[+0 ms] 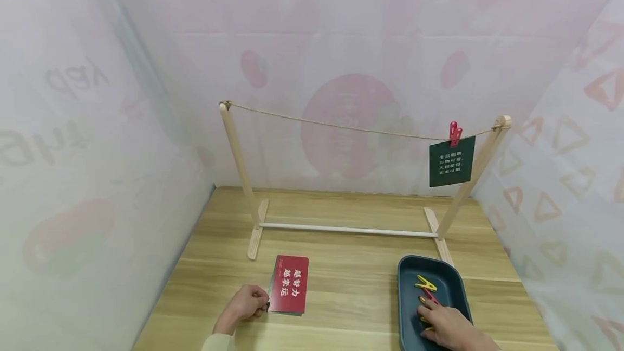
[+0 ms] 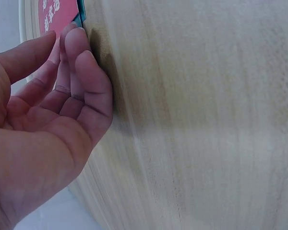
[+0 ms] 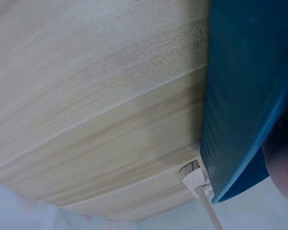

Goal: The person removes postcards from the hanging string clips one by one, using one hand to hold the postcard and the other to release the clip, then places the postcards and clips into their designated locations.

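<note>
A red card (image 1: 288,284) with white lettering lies on the wooden table, a dark green edge showing beneath it. At the near left corner of these cards, my left hand (image 1: 246,303) has its fingers curled and appears to pinch the corner; its thumb overlaps the card in the left wrist view. My right hand (image 1: 446,326) reaches into a dark blue tray (image 1: 407,286). Yellow shows under its fingers, and whether they grip a clothespin is unclear. Just ahead lie a yellow clothespin (image 1: 425,284) and a red clothespin (image 1: 431,296). The tray wall mostly hides this hand in the right wrist view.
Behind the cards stands a wooden frame (image 1: 239,161) with a string (image 1: 336,126) across its top and a white bar (image 1: 346,228) low down. A red clothespin (image 1: 455,134) holds a dark green card (image 1: 450,164) at the string's right end. Fabric walls surround the table.
</note>
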Available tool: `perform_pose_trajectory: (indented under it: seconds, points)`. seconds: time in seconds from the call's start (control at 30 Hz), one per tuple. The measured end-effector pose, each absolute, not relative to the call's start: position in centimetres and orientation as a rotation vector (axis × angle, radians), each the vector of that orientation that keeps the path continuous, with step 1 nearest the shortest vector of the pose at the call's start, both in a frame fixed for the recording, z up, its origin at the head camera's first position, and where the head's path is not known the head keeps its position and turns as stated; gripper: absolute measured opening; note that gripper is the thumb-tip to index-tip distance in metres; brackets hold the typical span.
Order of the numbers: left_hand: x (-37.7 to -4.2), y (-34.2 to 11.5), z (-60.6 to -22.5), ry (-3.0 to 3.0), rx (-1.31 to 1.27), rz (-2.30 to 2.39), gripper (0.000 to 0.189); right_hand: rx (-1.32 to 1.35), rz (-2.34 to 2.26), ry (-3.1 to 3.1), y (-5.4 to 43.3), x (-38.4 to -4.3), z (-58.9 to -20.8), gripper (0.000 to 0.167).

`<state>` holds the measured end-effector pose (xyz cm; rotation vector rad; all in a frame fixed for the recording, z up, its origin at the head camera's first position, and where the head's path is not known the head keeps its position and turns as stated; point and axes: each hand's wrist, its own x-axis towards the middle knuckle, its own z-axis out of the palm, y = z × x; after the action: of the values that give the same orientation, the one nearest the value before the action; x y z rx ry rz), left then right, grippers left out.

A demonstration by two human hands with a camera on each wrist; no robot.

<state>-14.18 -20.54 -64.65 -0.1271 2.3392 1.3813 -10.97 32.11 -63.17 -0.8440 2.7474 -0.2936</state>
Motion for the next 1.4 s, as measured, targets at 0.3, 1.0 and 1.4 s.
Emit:
perform_pose_trajectory:
  seconds: [0.3,1.0,1.4]
  points:
    - [-14.3,-20.9,-64.9,2.360,-0.140,1.381,0.015,-0.840,-0.281,2.818,31.7,-11.0,-63.0,0.029]
    - [-17.0,-21.0,-61.5,2.448,-0.165,1.468,0.020,-0.914,-0.573,3.277,34.0,-14.8,-56.6,0.026]
    - [-20.9,-16.9,-57.9,2.545,0.052,1.407,0.020,-1.084,-0.673,3.524,35.2,-17.8,-51.3,0.026]
